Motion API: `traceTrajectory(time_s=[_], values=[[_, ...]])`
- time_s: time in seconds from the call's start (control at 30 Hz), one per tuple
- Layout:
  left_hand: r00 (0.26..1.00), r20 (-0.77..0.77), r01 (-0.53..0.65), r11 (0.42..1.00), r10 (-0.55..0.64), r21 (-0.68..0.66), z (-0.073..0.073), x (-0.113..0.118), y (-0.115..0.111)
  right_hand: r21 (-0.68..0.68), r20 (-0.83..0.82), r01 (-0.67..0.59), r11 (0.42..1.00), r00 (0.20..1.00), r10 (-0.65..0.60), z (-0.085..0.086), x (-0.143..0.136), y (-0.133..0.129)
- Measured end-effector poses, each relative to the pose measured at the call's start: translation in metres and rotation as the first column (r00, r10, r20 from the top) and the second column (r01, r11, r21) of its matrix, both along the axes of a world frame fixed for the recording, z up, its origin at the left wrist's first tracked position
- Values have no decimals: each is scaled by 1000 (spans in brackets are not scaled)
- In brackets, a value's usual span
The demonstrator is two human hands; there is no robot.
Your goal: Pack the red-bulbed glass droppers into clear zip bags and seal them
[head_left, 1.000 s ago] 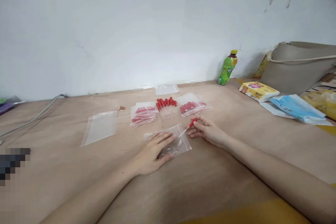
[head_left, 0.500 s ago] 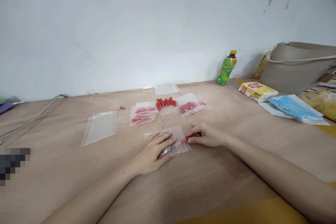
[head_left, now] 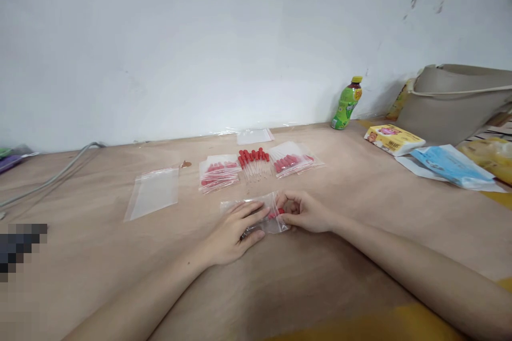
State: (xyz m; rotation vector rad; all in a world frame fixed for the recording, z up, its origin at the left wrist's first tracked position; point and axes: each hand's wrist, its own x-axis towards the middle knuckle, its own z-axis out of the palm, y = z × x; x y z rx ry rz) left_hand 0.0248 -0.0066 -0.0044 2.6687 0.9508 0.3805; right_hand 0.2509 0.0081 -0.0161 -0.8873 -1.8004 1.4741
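My left hand (head_left: 242,229) lies with fingers stretched out over a clear zip bag (head_left: 269,227), pressing it against the table. At the bag's right end, my right hand (head_left: 306,212) pinches a red-bulbed dropper (head_left: 281,211). The dropper's thin end points left inside the bag, partly hidden by the plastic and my fingers. Beyond the hands lies a pile of loose droppers (head_left: 254,156) with red bulbs and thin clear stems. On either side of it are stacked bags with red-bulbed droppers inside, a left stack (head_left: 220,171) and a right stack (head_left: 292,160).
Flat clear bags (head_left: 154,192) lie at the left, and more bags (head_left: 254,137) by the wall. A green bottle (head_left: 347,104), a yellow tissue pack (head_left: 394,139), a blue packet (head_left: 452,164) and a grey bin (head_left: 456,104) stand or lie at the right. A grey cable (head_left: 60,173) crosses the far left.
My right hand has moved slightly left, and the dropper is further into the bag's open end. The left hand stays on the bag.
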Motion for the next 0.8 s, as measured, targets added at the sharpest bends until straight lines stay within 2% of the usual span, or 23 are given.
traceTrajectory(time_s=[0.07,0.13,0.3,0.47,0.6,0.67,0.8], values=[[1000,11,6,1000,-5,-7,1,-1,0,-61,-66,-39,997,997,35,0,-1,0],[999,32,24,1000,-24,-20,3,-4,2,-45,-89,-40,998,995,36,0,2,3],[993,116,29,999,-25,-36,6,-19,8,-3,-25,29,1000,999,-29,-1,19,16],[993,118,18,999,-12,-46,2,-24,12,129,96,23,991,995,-35,4,25,21],[984,179,-3,1000,7,-26,0,-20,12,258,217,127,958,958,-185,5,20,20],[981,196,2,1000,0,-12,0,-19,12,211,193,204,956,950,-245,3,17,19],[978,206,11,1000,-9,-6,1,-18,11,6,115,335,942,936,-334,3,11,12]])
